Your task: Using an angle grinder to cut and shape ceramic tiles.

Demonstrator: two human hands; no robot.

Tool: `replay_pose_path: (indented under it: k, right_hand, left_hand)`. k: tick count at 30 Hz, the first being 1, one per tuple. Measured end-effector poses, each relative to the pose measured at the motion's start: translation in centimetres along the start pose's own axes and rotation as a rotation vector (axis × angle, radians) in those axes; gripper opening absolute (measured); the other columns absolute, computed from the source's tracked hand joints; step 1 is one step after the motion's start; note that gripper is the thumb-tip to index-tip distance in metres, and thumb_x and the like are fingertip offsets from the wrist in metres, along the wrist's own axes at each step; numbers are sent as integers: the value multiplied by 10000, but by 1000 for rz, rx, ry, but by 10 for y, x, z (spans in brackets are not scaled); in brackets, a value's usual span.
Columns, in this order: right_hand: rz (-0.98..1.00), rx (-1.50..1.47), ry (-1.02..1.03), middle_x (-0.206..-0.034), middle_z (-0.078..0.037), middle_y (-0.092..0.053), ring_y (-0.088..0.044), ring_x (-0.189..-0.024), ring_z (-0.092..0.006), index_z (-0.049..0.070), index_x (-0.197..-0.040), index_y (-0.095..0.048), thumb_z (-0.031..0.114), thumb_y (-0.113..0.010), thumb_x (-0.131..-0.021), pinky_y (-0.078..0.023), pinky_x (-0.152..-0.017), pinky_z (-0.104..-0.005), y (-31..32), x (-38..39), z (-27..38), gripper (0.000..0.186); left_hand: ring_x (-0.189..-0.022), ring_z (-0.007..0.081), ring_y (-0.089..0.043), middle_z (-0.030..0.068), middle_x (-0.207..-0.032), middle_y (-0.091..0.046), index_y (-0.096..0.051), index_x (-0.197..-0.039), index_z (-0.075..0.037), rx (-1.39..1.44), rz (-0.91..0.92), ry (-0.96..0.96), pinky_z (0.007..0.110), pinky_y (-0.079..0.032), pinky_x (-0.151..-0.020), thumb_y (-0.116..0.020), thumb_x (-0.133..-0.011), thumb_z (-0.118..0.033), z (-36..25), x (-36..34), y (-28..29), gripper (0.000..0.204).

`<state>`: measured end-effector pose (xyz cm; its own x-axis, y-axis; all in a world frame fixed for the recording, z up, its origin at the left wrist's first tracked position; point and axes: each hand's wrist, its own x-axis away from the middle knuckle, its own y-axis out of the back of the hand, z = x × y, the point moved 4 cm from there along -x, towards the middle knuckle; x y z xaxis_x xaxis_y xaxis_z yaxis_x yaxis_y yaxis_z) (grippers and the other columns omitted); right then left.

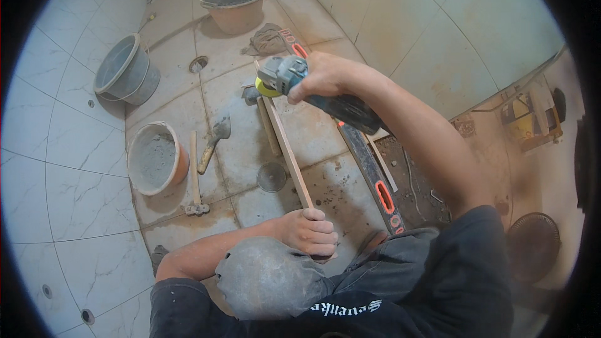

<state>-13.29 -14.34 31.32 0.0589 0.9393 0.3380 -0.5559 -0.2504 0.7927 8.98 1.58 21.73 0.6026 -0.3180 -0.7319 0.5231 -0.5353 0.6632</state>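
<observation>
My right hand [327, 74] is wrapped around a blue and black angle grinder [343, 111]. Its yellow-green disc [267, 88] is at the far end of a long narrow strip [289, 150], pale on top with a reddish edge; whether they touch I cannot tell. At the near end, by my knee, my left hand [308, 233] is closed in a fist around the strip. Beside the strip's far part lies a hammer [269, 126], partly hidden. A black spirit level [369, 172] with orange-red openings lies on the right, passing under the grinder.
At left stand an orange bucket of grey material [183, 166], stacked grey buckets [147, 82], a trowel [216, 139] and another hammer [195, 172]. Farther back are a mortar tub [235, 20], a cloth [266, 39] and a floor drain [198, 64]. A round disc [272, 177] lies mid-floor.
</observation>
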Motion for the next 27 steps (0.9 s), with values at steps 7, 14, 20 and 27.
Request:
replay_pose_path:
  k: [7, 14, 20, 27]
  right_hand:
    - [118, 13, 0, -986, -259, -733, -714, -949, -372, -69, -1095, -683, 411, -866, -664, -561, -858, -422, -25, 64, -14, 671]
    - [205, 66, -91, -1047, -329, -691, -696, -1048, -444, -124, -1128, -593, 382, -870, -667, -552, -918, -469, -35, 134, -1, 738]
    - [250, 127, -96, -1049, -322, -676, -687, -1040, -463, -122, -1112, -587, 378, -868, -675, -552, -917, -468, -36, 144, 2, 721]
    - [167, 24, -26, -988, -299, -717, -709, -999, -424, -93, -1090, -638, 357, -854, -674, -555, -903, -450, -20, 95, 6, 649]
  left_hand:
    - [-737, 110, -493, -57, -773, -476, -473, -743, -200, 6, -29, -12, 292, -351, -783, -693, -891, -277, 1, -2, -2, 276]
    - [-776, 107, -512, -62, -798, -496, -520, -789, -203, -8, -25, -20, 304, -352, -802, -690, -912, -288, 2, -2, -2, 226]
    - [-795, 103, -521, -62, -819, -501, -528, -806, -201, -17, -31, -28, 303, -347, -813, -688, -929, -317, 2, 0, -3, 232]
    - [-791, 98, -516, -64, -817, -493, -510, -794, -190, -4, 32, -12, 303, -345, -808, -704, -914, -338, 2, -2, 0, 272]
